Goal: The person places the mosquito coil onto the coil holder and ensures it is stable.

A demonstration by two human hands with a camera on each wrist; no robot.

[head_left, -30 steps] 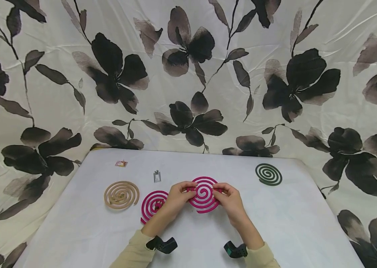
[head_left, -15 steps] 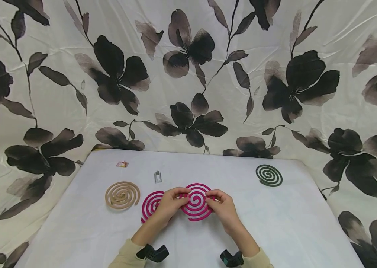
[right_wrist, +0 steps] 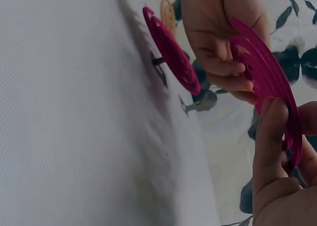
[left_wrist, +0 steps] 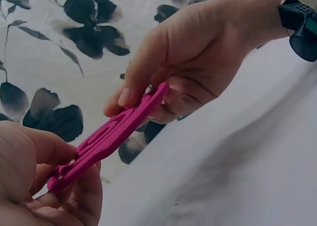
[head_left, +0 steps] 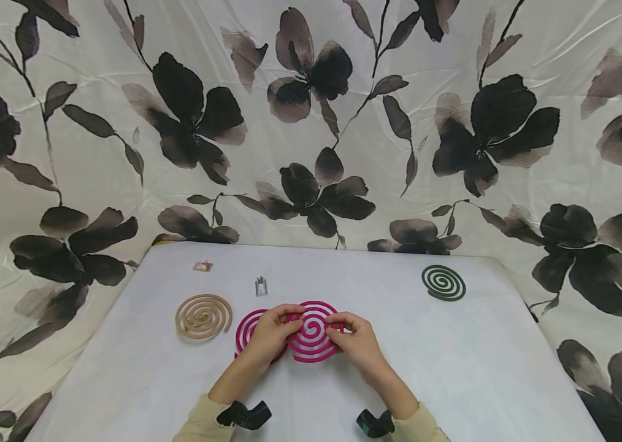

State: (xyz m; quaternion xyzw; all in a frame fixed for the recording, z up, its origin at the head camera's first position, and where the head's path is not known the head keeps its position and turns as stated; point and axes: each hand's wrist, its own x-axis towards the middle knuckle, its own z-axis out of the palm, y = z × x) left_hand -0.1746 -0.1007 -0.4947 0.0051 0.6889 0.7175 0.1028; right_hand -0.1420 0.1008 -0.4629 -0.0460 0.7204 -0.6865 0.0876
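Observation:
Both hands hold one pink mosquito coil (head_left: 313, 327) above the table, its flat face tilted toward the head camera. The left hand (head_left: 269, 336) pinches its left edge between thumb and fingers. At the opposite edge, the right hand (head_left: 360, 345) pinches it likewise, as the right wrist view of the coil (right_wrist: 277, 87) also shows. A second pink coil (right_wrist: 171, 52) sits raised off the table on a small stand (right_wrist: 158, 62). In the head view the left hand and forearm partly cover this second coil (head_left: 241, 334).
A tan coil (head_left: 203, 297) lies on the white table (head_left: 482, 368) at the left. Behind it is a small colourful packet (head_left: 203, 266). A small metal stand (head_left: 261, 286) stands near the middle back. At the far right lies a dark green coil (head_left: 443, 283).
Both hands have carried the held pink coil leftward and slightly toward the body. In the head view it now comes up against the second pink coil. Both grips stay the same.

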